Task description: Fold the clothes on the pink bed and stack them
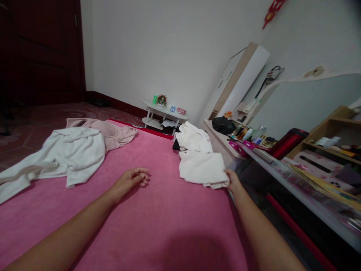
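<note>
My right hand [232, 181] is closed on the right edge of a folded white garment [201, 168], which lies flat near the right side of the pink bed cover [158, 222]. Behind it, touching, is another folded white garment [193, 137] with a button showing. Something black peeks out under that pile on its left. My left hand [133, 179] holds nothing; its fingers are loosely curled and slightly apart over the cover. Farther left, a white long-sleeved top [76, 150] lies spread and rumpled. A pale pink garment [118, 136] sits partly beneath it.
Along the right runs a dressing table [293, 180] with a mirror, bottles, a red flask [290, 143] and a wooden organizer [335, 124]. A small white table [160, 109] with a plant stands past the bed's far edge. A dark door [42, 52] is at back left.
</note>
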Tool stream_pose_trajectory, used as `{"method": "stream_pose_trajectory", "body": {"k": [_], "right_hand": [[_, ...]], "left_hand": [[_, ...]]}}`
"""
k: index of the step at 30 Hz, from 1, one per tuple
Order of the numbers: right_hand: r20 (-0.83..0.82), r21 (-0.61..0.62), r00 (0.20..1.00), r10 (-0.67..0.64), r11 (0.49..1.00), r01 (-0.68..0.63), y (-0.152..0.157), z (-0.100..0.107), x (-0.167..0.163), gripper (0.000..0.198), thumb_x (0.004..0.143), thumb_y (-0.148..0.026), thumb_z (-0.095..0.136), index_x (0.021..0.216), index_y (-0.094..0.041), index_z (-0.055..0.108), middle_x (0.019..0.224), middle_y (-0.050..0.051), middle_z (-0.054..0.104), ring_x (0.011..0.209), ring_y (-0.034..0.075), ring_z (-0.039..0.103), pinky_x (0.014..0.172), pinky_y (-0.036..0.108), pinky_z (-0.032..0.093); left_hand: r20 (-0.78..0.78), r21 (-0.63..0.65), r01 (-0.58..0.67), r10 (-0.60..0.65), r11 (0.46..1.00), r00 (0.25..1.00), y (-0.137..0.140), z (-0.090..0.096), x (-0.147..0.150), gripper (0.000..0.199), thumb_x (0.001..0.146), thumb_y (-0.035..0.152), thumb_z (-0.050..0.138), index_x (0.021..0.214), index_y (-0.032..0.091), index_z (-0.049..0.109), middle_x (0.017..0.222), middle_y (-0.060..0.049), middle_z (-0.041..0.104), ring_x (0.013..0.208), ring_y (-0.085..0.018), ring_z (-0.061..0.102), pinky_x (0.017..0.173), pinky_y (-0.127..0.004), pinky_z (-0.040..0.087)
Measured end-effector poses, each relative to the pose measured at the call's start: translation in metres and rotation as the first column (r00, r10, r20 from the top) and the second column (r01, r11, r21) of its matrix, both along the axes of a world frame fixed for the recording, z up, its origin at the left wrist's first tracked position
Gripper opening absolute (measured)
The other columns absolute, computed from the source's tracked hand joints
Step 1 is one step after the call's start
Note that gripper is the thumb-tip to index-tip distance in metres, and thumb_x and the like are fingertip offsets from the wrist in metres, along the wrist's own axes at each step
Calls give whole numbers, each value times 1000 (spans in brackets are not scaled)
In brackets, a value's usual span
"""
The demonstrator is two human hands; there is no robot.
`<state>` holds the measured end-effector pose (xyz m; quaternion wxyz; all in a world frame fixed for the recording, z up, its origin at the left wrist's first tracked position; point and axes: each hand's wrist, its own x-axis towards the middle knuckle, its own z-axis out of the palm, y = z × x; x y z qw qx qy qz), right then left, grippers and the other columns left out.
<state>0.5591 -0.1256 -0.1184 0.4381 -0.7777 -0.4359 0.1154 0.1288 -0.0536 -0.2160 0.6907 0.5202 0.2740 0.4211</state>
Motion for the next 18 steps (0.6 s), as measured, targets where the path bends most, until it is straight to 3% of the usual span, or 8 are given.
{"method": "stream_pose_trajectory", "body": {"k": [4,10,15,18], "right_hand": [[-140,-4,985,-104,995,104,-7,-41,20,12,64,-25,58,72,-17,59,57,6,63,59,23,64,51,30,49],[-84,96,947,-311,943,318,16,-45,42,44,59,-26,60,102,-16,59,77,2,67,70,20,64,61,28,53],[42,64,887,-461,887,458,-1,-58,41,47,58,-27,57,103,-15,63,76,3,67,73,25,64,63,32,52],[134,27,851,-507,861,508,-10,-65,41,48,61,-28,55,107,-15,63,86,9,68,81,30,63,68,38,51]], "left_hand": [[-2,-7,7,-7,1000,1000,3,-3,1,34,77,34,68,103,12,64,90,-11,68,71,-15,62,71,-30,49],[-6,-35,-5,5,999,1000,3,-2,2,35,75,33,70,103,13,65,90,-11,68,72,-16,62,73,-31,49],[3,-23,16,-16,1000,1000,3,-2,2,33,77,34,68,103,13,64,90,-11,68,73,-16,61,73,-30,49],[11,-30,9,-8,1000,1000,3,-2,3,32,77,33,68,102,12,64,90,-11,68,72,-15,61,71,-30,49]]}}
